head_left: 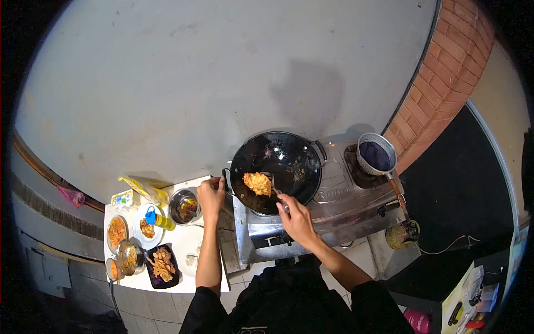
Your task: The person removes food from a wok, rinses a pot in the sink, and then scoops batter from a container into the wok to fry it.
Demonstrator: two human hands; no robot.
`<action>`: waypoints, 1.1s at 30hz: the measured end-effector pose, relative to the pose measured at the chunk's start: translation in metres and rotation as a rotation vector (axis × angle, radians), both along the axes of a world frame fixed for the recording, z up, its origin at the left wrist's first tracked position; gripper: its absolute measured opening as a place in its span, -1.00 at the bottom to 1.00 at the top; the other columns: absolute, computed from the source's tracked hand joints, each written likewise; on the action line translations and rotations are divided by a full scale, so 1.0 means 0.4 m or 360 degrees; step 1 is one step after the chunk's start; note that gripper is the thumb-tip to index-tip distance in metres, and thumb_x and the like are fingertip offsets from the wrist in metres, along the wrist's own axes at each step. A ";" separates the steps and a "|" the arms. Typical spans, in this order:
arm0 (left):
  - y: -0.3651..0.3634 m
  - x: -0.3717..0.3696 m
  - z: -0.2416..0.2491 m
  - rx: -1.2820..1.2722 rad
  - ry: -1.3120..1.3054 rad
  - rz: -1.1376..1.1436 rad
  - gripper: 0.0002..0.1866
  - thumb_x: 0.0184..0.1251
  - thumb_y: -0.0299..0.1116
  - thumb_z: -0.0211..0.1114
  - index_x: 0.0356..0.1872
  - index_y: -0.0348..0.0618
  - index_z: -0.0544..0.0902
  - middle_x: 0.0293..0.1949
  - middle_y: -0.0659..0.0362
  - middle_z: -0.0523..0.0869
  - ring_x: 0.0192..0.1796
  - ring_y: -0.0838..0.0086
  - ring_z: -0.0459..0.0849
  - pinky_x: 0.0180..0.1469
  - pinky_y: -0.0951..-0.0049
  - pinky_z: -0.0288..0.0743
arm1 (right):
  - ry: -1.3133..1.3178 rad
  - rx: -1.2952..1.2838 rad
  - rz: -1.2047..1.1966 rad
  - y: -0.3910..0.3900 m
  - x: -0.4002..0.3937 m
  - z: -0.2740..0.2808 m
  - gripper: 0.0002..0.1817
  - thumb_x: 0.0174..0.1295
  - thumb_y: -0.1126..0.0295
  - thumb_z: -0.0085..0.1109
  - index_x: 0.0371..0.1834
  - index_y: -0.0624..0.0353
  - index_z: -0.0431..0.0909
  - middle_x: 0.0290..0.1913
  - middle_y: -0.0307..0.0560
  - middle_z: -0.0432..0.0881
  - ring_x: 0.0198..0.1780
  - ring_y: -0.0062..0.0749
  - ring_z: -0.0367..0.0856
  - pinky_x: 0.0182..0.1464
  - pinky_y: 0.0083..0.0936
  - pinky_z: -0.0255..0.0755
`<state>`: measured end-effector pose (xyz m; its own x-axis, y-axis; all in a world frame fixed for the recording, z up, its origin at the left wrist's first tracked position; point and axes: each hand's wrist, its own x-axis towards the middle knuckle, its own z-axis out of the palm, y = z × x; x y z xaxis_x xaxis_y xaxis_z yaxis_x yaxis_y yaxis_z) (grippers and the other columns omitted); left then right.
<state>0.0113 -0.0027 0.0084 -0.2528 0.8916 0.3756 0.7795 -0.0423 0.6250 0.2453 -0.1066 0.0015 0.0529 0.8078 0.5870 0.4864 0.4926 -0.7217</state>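
Observation:
A dark wok (300,186) sits on the left burner of the gas stove. My left hand (211,196) is closed at the wok's left side handle, its fingertips partly hidden. My right hand (299,221) grips the handle of a spatula (285,207), which reaches over the wok's near rim. On the spatula's blade, inside the wok, lies a lumpy golden-brown fried piece of food (257,183). It covers most of the blade.
A small saucepan (377,153) stands on the stove's (334,195) right burner. Left of the stove, a white table (192,281) carries a metal bowl (184,206), a yellow bottle with blue cap (161,221), a black dish (163,266) of fried pieces and several plates. A gas cylinder (401,236) stands right.

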 end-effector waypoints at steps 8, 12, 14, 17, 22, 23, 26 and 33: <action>-0.003 -0.014 -0.003 0.0006 -0.0011 0.0028 -0.75 0.21 -0.22 0.37 -0.30 -0.22 0.79 -0.36 -0.05 0.77 -0.26 0.03 0.75 -0.14 0.21 0.59 | -0.0057 -0.0014 0.0093 -0.024 -0.017 -0.011 -0.67 0.21 0.62 0.22 0.06 0.33 0.47 -0.32 0.13 0.55 -0.40 -0.05 0.58 -0.38 -0.33 0.44; -0.012 -0.010 0.013 -0.0010 0.0011 0.0045 -0.76 0.22 -0.22 0.36 -0.30 -0.19 0.79 -0.35 -0.04 0.77 -0.26 0.03 0.75 -0.13 0.20 0.59 | -0.0078 -0.0004 0.0114 -0.052 -0.014 -0.014 -0.64 0.19 0.64 0.22 0.08 0.32 0.47 -0.35 0.09 0.51 -0.45 -0.11 0.54 -0.41 -0.35 0.40; -0.009 -0.009 0.006 -0.0009 0.0013 0.0043 -0.76 0.23 -0.22 0.36 -0.30 -0.19 0.79 -0.35 -0.03 0.78 -0.26 0.03 0.75 -0.13 0.21 0.58 | -0.0106 -0.0014 0.0114 -0.062 -0.015 -0.019 -0.63 0.18 0.65 0.22 0.08 0.31 0.47 -0.35 0.09 0.50 -0.45 -0.11 0.53 -0.42 -0.35 0.40; -0.010 -0.008 0.006 -0.0023 -0.0039 0.0001 -0.77 0.22 -0.24 0.36 -0.29 -0.21 0.79 -0.35 -0.04 0.77 -0.25 0.02 0.75 -0.13 0.21 0.58 | -0.0125 -0.0039 0.0113 -0.074 -0.016 -0.023 -0.62 0.17 0.66 0.23 0.09 0.32 0.47 -0.35 0.09 0.50 -0.44 -0.10 0.53 -0.41 -0.34 0.40; 0.005 -0.020 -0.024 0.0040 -0.0026 -0.0045 -0.78 0.22 -0.26 0.38 -0.29 -0.23 0.78 -0.36 -0.07 0.77 -0.24 0.02 0.75 -0.13 0.21 0.58 | -0.0093 -0.0054 0.0124 -0.080 -0.019 -0.028 -0.60 0.16 0.66 0.23 0.09 0.34 0.46 -0.35 0.10 0.50 -0.41 -0.08 0.53 -0.38 -0.32 0.41; 0.006 -0.022 -0.029 0.0059 -0.0016 -0.0045 -0.78 0.22 -0.26 0.38 -0.29 -0.23 0.78 -0.36 -0.08 0.76 -0.25 0.02 0.75 -0.14 0.21 0.58 | -0.0097 -0.0062 0.0126 -0.082 -0.020 -0.028 -0.60 0.16 0.66 0.23 0.10 0.34 0.46 -0.34 0.11 0.50 -0.40 -0.08 0.54 -0.37 -0.32 0.41; 0.005 -0.014 -0.020 0.0046 0.0009 -0.0010 -0.76 0.22 -0.25 0.38 -0.30 -0.24 0.78 -0.37 -0.08 0.76 -0.26 0.02 0.75 -0.14 0.21 0.58 | -0.0102 -0.0051 0.0120 -0.083 -0.024 -0.028 -0.60 0.16 0.67 0.22 0.10 0.34 0.45 -0.32 0.12 0.53 -0.38 -0.07 0.56 -0.35 -0.31 0.43; 0.002 -0.001 -0.003 0.0007 -0.0019 -0.0026 -0.75 0.22 -0.23 0.38 -0.30 -0.23 0.78 -0.37 -0.07 0.77 -0.27 0.05 0.76 -0.15 0.23 0.58 | -0.0078 -0.0057 0.0124 -0.091 -0.029 -0.038 -0.60 0.16 0.66 0.21 0.11 0.34 0.46 -0.28 0.13 0.56 -0.34 -0.06 0.59 -0.32 -0.32 0.46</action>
